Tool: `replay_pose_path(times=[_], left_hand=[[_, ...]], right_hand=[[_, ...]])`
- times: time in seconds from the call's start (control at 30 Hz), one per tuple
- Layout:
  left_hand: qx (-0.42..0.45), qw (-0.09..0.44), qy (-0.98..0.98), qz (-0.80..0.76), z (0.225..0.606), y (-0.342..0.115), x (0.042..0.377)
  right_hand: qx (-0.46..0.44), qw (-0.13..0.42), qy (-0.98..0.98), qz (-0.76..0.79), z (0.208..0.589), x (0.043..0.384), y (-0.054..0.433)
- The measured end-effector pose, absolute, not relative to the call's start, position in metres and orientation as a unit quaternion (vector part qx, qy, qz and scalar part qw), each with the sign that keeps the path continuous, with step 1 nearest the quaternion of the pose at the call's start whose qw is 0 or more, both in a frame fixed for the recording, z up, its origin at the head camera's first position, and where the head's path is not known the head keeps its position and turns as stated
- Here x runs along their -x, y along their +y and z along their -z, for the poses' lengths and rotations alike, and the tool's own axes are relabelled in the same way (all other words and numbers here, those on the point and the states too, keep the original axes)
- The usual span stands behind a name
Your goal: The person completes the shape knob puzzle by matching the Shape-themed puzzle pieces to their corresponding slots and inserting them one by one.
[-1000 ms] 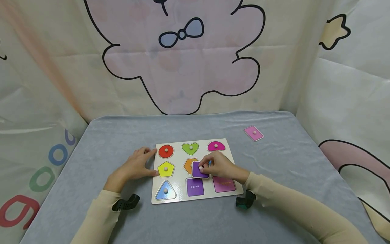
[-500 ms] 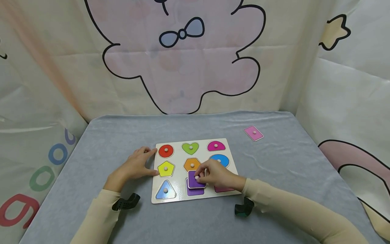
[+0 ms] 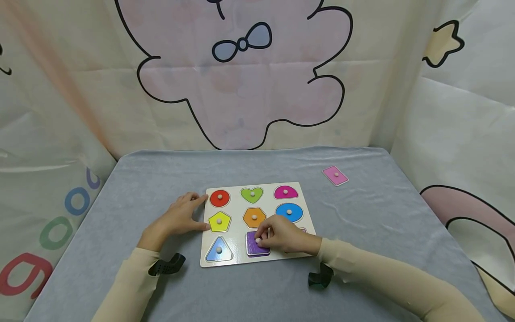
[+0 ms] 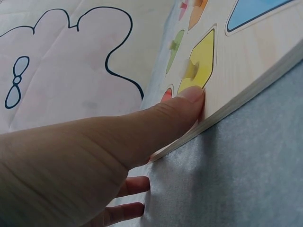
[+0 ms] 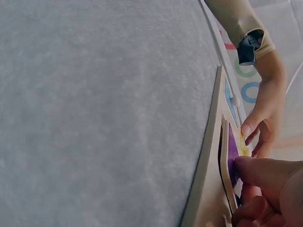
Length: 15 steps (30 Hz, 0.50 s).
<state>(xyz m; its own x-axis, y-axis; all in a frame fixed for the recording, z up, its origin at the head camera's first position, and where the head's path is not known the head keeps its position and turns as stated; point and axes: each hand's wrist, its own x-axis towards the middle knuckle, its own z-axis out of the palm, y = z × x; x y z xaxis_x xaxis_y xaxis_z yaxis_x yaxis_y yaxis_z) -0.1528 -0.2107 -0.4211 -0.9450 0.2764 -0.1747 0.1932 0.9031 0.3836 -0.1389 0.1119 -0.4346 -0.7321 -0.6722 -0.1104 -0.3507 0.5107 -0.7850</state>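
Observation:
The white wooden puzzle board (image 3: 238, 261) lies flat on the cloth. My right hand (image 3: 285, 235) pinches the small knob of the purple square puzzle piece (image 3: 252, 250), which sits over the purple square slot near the board's front. In the right wrist view, the piece (image 5: 232, 146) stands slightly proud of the board. Along the left edge, my left hand (image 3: 179, 214) touches the board with thumb and fingertips spread apart. Its thumb (image 4: 189, 94) rests on the board beside the yellow pentagon (image 4: 204, 59). My right hand hides most of the slot to the right of the square.
A pink rectangle piece (image 3: 335, 175) with a knob lies on the grey cloth (image 3: 161, 174) at the back right. Several knobbed shapes fill the board, among them a red circle (image 3: 220, 203), a blue triangle (image 3: 217, 255) and a blue oval (image 3: 295, 211). A printed curtain (image 3: 241, 98) hangs behind the table.
My right hand has brought the purple square piece toward the front of the board, from beside the orange hexagon down over the square slot. My left hand has stayed at the left edge.

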Motion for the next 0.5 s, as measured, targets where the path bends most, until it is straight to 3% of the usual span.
replay_pose_path(times=[0.5], left_hand=[[-0.119,0.118,0.969,-0.182,0.4228,-0.2104,0.1537]], right_hand=[[0.323,0.239,0.824,0.401,0.4350,0.1413,0.1142]])
